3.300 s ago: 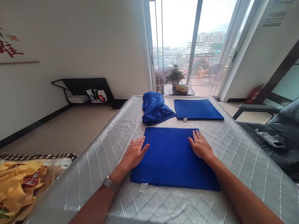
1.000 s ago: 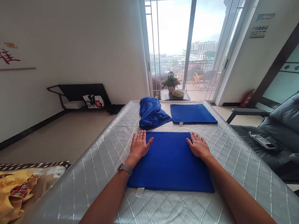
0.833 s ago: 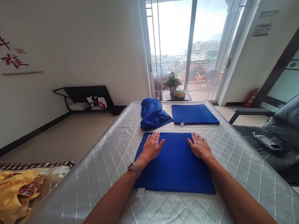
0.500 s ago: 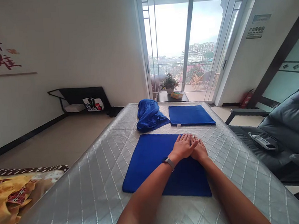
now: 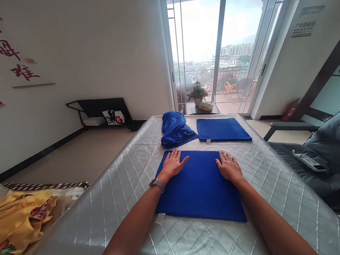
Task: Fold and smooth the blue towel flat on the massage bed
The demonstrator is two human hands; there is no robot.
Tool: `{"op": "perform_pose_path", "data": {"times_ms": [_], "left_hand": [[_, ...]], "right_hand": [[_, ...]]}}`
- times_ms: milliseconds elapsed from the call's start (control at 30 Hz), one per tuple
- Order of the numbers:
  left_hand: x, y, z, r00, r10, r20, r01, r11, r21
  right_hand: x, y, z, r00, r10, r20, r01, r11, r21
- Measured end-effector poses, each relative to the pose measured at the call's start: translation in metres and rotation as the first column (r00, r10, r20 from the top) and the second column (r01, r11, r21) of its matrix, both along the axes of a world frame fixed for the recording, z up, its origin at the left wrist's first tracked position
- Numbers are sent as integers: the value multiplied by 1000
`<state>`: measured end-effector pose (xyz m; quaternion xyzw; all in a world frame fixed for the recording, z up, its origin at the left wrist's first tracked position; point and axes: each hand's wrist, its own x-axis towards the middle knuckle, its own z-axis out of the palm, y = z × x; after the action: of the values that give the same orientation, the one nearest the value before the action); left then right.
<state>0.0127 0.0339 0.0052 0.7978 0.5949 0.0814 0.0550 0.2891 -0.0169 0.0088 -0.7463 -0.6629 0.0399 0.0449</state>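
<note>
A folded blue towel lies flat on a silver quilted bed in front of me. My left hand rests palm down on the towel's far left part, fingers stretched out. Palm down near the far right edge of the same towel lies my right hand, fingers spread. Neither hand holds anything. Beyond it a second folded blue towel lies flat, and a crumpled blue towel sits to its left.
A grey recliner with a remote on it stands at the right. Yellow cloth lies at the lower left. A small table with a potted plant stands before the glass balcony door.
Half a second ago my left hand lay against my right hand at the towel's right side. It has slid back left across the towel. The right hand has stayed put.
</note>
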Motion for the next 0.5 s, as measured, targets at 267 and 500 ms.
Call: {"op": "perform_pose_path", "data": {"times_ms": [267,500], "left_hand": [[-43,1,-5,994,111,24,-111,994,11],[-40,-1,-3,993,108,37,-109,994,5]], "right_hand": [[1,0,-1,1000,2,20,-2,1000,6],[1,3,0,999,5,40,-4,1000,-8]]}}
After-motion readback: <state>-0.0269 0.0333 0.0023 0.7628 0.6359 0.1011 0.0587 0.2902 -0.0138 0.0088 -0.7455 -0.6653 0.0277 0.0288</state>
